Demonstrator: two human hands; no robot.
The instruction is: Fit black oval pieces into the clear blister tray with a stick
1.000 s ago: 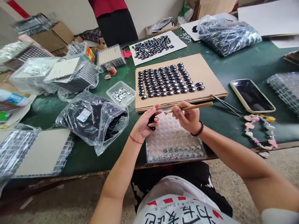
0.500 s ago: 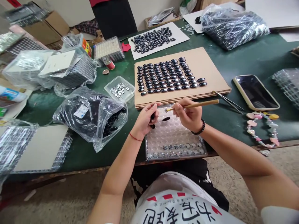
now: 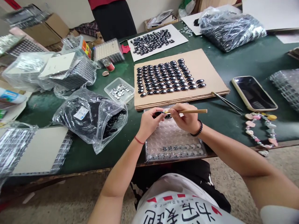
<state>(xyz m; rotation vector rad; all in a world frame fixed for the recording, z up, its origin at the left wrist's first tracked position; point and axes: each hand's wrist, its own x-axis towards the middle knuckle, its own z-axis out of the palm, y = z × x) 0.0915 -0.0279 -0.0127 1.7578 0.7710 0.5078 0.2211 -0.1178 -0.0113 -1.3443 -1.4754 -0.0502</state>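
Observation:
My left hand (image 3: 151, 122) pinches a small black oval piece (image 3: 159, 114) above the top left of a clear tray (image 3: 173, 133). The wooden stick (image 3: 193, 111) is in my right hand (image 3: 185, 118), and its tip meets the black piece between the hands. Round clear pockets fill the tray; small metal parts sit in its lower rows (image 3: 182, 147). Just beyond, black oval pieces (image 3: 163, 76) stand in rows on a stack of brown cardboard (image 3: 201, 65). A further black piece shows partly beneath my right fingers.
To the left are a plastic bag of black pieces (image 3: 88, 115) and a clear box of metal parts (image 3: 120, 90). Tweezers (image 3: 226, 102), a phone (image 3: 254, 93) and a beaded strap (image 3: 261, 129) lie right. A person in dark clothing (image 3: 113, 18) stands across the table.
My hands have come together. The stick has moved left and down, its tip now at the black piece, and my left hand has turned to hold that piece out toward it.

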